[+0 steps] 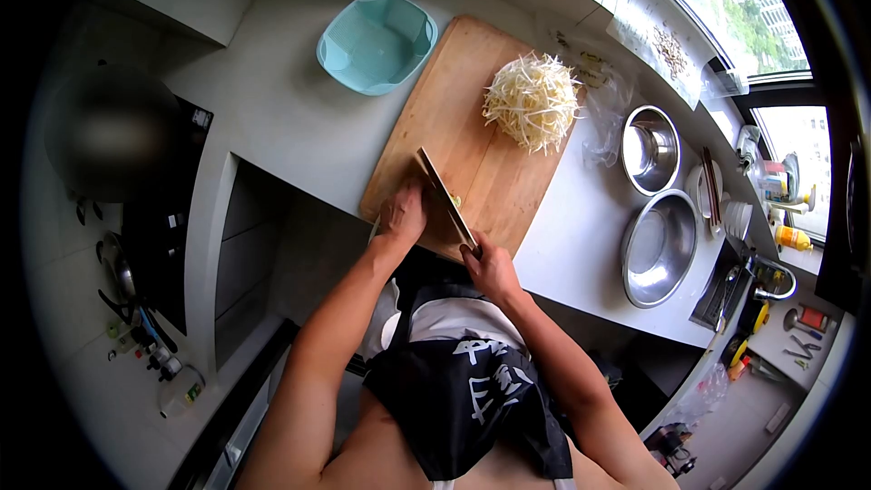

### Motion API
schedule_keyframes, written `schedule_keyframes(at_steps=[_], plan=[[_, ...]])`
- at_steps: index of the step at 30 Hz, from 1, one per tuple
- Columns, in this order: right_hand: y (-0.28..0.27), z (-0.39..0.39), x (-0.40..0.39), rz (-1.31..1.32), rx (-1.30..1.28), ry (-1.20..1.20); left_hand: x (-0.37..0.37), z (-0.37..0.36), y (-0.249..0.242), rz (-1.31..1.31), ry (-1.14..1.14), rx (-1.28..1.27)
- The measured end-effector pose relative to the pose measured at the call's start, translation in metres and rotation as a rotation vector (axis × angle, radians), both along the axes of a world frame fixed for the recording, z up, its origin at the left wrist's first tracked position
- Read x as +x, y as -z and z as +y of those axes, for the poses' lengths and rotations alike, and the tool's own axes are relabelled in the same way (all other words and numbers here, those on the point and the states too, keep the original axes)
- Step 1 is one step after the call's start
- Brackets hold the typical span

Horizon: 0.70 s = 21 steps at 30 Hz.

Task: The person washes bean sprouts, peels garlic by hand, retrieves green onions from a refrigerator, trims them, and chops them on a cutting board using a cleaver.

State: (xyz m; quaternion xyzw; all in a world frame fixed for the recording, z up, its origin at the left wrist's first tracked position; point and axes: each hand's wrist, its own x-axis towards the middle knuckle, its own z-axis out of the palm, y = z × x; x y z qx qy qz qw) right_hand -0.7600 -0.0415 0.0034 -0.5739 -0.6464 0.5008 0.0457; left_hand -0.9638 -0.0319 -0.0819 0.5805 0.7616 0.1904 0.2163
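Observation:
A wooden cutting board (490,154) lies on the counter, with a heap of bean sprouts (533,102) on its far right part. My right hand (490,265) is closed round the handle of a knife (443,195), whose blade points away from me over the near part of the board. Small pale-green pieces (456,201) show beside the blade. Left of the blade, my left hand (403,210) rests at the board's near left edge with its fingers curled. Whatever it may hold is hidden.
A light-blue basin (376,44) stands beyond the board on the left. Two steel bowls (660,248) (650,151) and a plastic bag (606,113) are to the right. A sink (721,290) lies farther right, a wok (113,132) at the far left.

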Motion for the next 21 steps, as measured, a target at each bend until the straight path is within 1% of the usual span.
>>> schedule_keyframes(at_steps=[1, 2, 5, 7, 11, 14, 16, 17, 19, 21], plan=[[-0.002, 0.001, 0.0, 0.009, 0.007, 0.016, -0.001, 0.0, 0.001, -0.029, -0.016, 0.086], [-0.003, 0.0, 0.0, 0.011, 0.007, 0.014, -0.001, -0.001, 0.002, -0.027, -0.018, 0.085], [-0.012, -0.003, 0.004, 0.006, 0.021, 0.014, 0.002, 0.0, -0.006, -0.078, -0.025, 0.013], [-0.023, -0.003, 0.004, -0.056, -0.004, -0.046, 0.0, 0.001, -0.006, -0.141, -0.04, -0.099], [-0.027, -0.004, 0.008, -0.048, -0.047, -0.067, -0.001, -0.003, 0.01, -0.102, -0.023, -0.054], [-0.018, -0.006, 0.009, -0.065, -0.024, -0.085, 0.0, -0.001, 0.009, -0.053, -0.03, -0.04], [-0.003, -0.007, 0.005, -0.043, 0.001, -0.076, -0.002, 0.0, 0.011, -0.006, 0.008, -0.267], [0.003, -0.008, 0.005, -0.043, 0.001, -0.077, -0.001, -0.001, 0.011, -0.007, 0.008, -0.267], [0.007, -0.003, -0.002, -0.025, 0.004, -0.051, 0.001, 0.0, 0.006, -0.027, -0.032, -0.129], [0.001, 0.001, -0.004, -0.008, 0.005, -0.027, 0.003, -0.001, 0.003, -0.028, -0.047, -0.122]])
